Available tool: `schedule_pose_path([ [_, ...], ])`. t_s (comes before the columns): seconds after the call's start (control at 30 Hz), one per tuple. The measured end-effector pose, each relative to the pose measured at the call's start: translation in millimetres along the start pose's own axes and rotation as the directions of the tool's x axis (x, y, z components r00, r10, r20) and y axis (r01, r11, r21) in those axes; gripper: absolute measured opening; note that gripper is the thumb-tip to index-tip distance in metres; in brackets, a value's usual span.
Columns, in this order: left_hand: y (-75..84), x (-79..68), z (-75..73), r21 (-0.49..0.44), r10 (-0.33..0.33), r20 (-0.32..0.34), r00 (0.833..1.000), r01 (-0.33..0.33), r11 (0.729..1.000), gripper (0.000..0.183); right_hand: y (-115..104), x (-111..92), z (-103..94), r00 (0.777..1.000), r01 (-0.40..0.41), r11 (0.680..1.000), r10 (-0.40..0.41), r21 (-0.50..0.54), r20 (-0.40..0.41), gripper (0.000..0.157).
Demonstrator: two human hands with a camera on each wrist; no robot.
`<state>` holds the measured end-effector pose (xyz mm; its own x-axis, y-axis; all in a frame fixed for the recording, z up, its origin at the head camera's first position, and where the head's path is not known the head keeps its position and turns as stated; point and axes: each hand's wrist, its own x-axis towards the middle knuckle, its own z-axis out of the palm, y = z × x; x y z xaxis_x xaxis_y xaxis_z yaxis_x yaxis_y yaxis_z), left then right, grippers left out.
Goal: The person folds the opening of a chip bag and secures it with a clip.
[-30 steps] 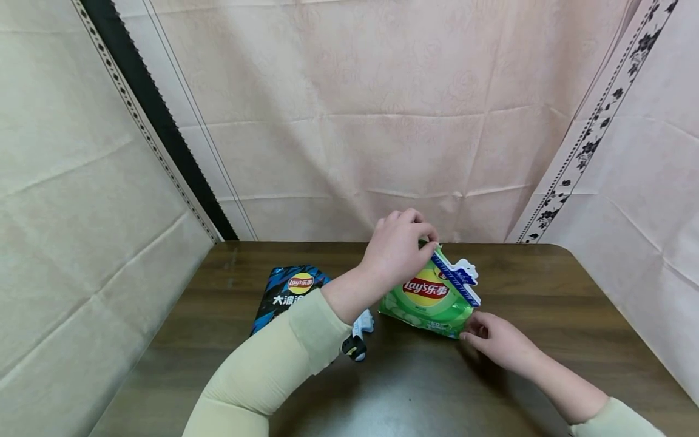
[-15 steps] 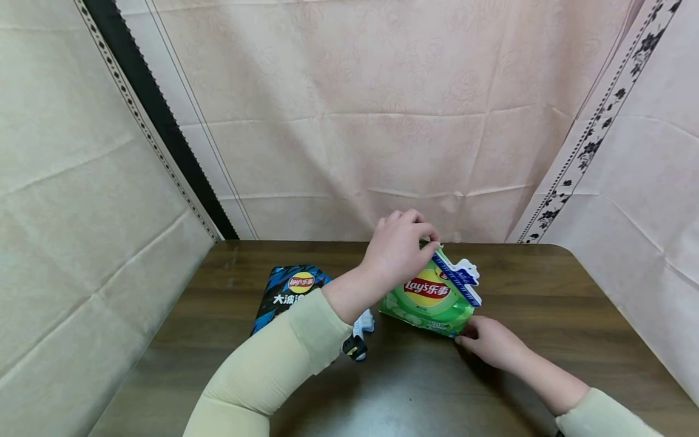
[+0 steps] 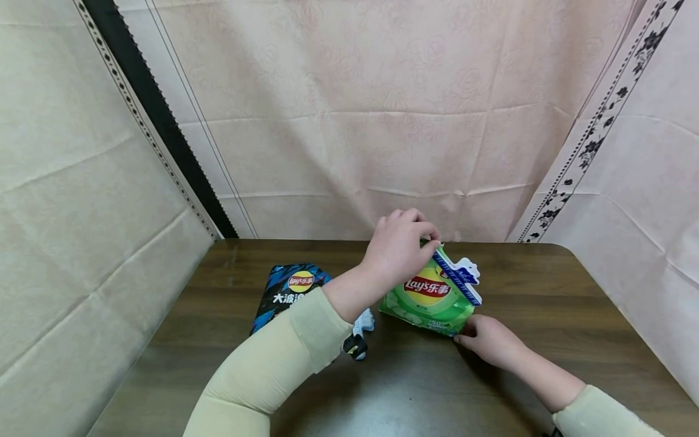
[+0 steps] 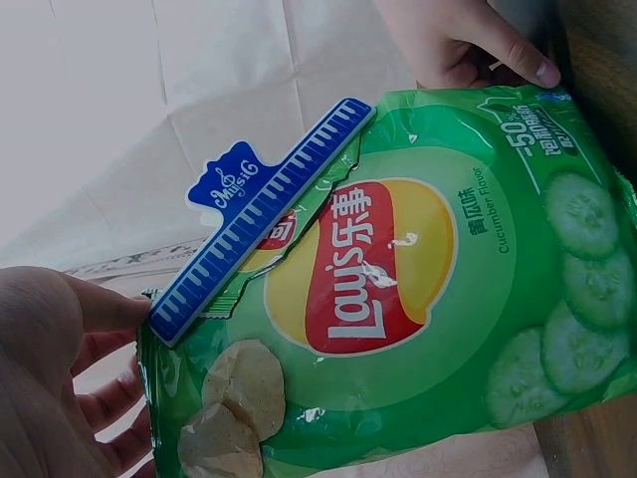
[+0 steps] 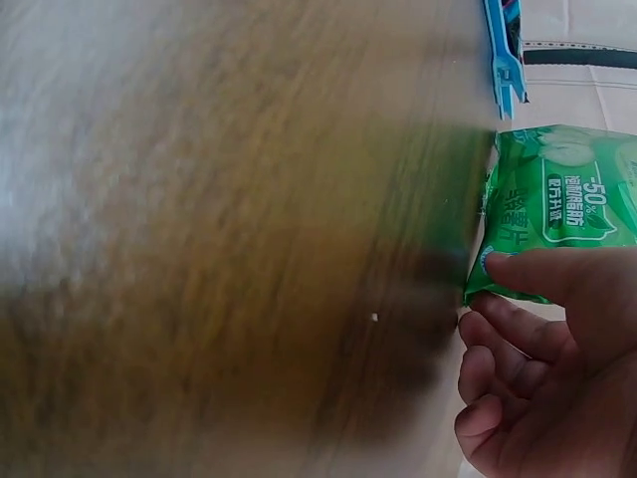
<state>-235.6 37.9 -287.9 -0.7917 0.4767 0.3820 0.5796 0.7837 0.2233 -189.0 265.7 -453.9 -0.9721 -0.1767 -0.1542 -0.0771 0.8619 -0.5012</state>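
On the brown table, as the head view shows, a green chip bag lies between the two hands, with a dark chip bag and a pale blue clip to its left. A blue clip spans the folded corner of the green chip bag slantwise, presumably to keep the fold closed. The left hand grasps the clipped end from above; the right hand grasps the lower near corner. This opposed hold likely steadies the bag and limits twisting. The left forearm extends diagonally from lower left, partly covering the dark chip bag; the right forearm enters low from lower right. In the left wrist view, the left thumb rests at one end of the blue clip while the fingers lie behind the bag, a placement that probably secures clip and film together. In the right wrist view, the right thumb and forefinger pinch the bottom corner, the remaining fingers curled beneath; whether this corner bears on the table cannot be determined.
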Motion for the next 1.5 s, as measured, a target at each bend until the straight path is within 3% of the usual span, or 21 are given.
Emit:
schedule_pose_path([
  [0.37, 4.2, 8.8, 7.0, -0.004, -0.014, 0.004, 1.0, 0.014, 1.0, 0.017, 3.4, -4.3, -0.6, 0.999, -0.004, 1.0, 0.003, -0.028, -0.049, 0.013],
  [0.6, 5.1, 21.4, 16.4, -0.008, -0.063, 0.006, 0.998, 0.063, 0.998, 0.017, 6.2, -6.9, -1.3, 0.996, 0.002, 0.999, -0.007, -0.048, -0.093, 0.01],
  [0.83, 1.5, 32.3, 30.1, -0.046, -0.116, -0.015, 0.993, 0.115, 0.992, 0.015, 8.1, -12.6, -4.4, 0.997, -0.01, 1.0, 0.009, -0.012, -0.075, 0.009],
  [0.97, -3.5, 38.7, 42.0, -0.061, -0.145, -0.029, 0.989, 0.143, 0.988, 0.016, 9.9, -17.8, -6.2, 0.998, -0.016, 1.0, 0.016, 0.001, -0.06, 0.01],
  [1.2, -17.0, 50.9, 70.6, -0.062, -0.222, 0.012, 0.975, 0.223, 0.973, 0.015, 13.9, -26.5, -10.1, 0.998, -0.054, 0.998, 0.055, 0.023, -0.038, 0.013],
  [1.5, -36.7, 56.6, 115.9, -0.098, -0.335, 0.078, 0.939, 0.341, 0.935, 0.015, 17.1, -34.2, -11.3, 0.996, -0.09, 0.995, 0.09, 0.037, -0.003, 0.014],
])
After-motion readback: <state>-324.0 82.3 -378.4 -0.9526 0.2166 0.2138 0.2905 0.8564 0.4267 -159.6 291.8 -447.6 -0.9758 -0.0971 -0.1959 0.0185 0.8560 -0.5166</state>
